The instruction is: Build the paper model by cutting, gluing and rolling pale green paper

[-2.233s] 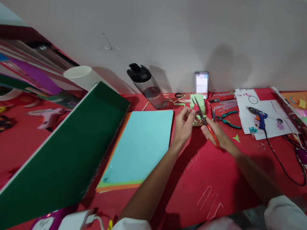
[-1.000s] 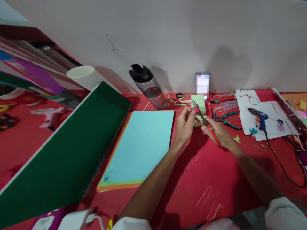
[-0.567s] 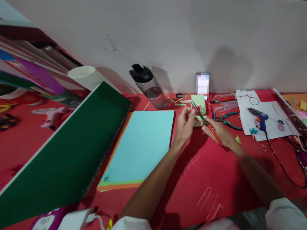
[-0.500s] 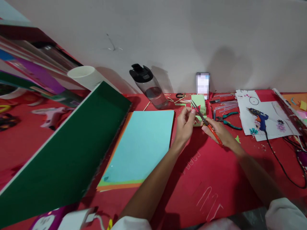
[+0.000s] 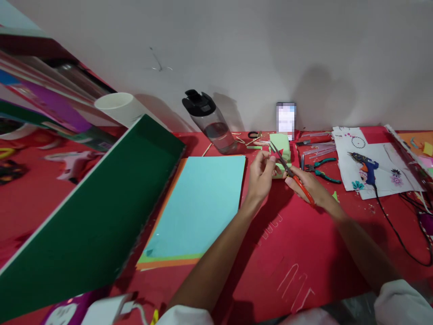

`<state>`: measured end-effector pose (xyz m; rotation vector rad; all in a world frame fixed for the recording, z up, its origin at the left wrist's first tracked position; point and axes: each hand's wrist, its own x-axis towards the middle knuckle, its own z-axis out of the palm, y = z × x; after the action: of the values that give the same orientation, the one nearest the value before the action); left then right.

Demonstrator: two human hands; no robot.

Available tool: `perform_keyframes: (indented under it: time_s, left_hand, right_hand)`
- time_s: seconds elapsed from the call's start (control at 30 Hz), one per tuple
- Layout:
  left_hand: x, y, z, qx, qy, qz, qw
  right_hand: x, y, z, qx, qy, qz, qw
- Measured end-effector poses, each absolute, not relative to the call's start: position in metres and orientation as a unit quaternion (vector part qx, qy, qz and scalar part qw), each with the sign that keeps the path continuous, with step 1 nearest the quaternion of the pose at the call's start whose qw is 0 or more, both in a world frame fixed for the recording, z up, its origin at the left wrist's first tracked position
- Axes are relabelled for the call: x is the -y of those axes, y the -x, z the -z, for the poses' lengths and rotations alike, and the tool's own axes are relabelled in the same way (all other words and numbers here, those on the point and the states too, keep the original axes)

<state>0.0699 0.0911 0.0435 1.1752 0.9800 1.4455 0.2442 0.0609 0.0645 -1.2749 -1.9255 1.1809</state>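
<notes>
In the head view, the landmark is a light-green, rounded block-like object point(image 5: 280, 141) on the red-topped bench point(image 5: 30, 203). Just in front of it, the left hand point(image 5: 261, 169) pinches a small, pointed red piece of thin sheet material point(image 5: 278, 153) between thumb and fingers. The right hand point(image 5: 306, 183) grips a pair of scissors with dark metal blades and orange-red handles point(image 5: 299, 182), the blades slanting across the red piece. They look nearly closed, though whether their edges bite into it cannot be told.

The step in hand appears to be trimming this red piece. The next move probably calls for a steady left pinch, fingertips clear of the edges, and a small, controlled squeeze from the right hand.

Left of the green block stands a clear bottle with a black lid point(image 5: 209, 122); nearer the wearer on that side lies a stack of sheets topped in pale blue point(image 5: 199, 203). Right of the block are teal-handled pliers point(image 5: 321, 169).
</notes>
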Motion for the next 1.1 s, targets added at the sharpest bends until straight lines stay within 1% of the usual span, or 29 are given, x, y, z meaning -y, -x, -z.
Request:
perform_keyframes:
  time_s: [0.67, 1.1]
  left_hand:
    - [-0.096, -0.063, -0.048, -0.415, -0.517, -0.577, 0.477]
    - [-0.096, -0.062, -0.050, -0.417, -0.527, -0.571, 0.472]
  right_hand:
    - [-0.058, -0.246, -0.075, 0.738, 0.454, -0.442, 0.233]
    - [-0.059, -0.246, -0.073, 0.735, 0.454, -0.447, 0.233]
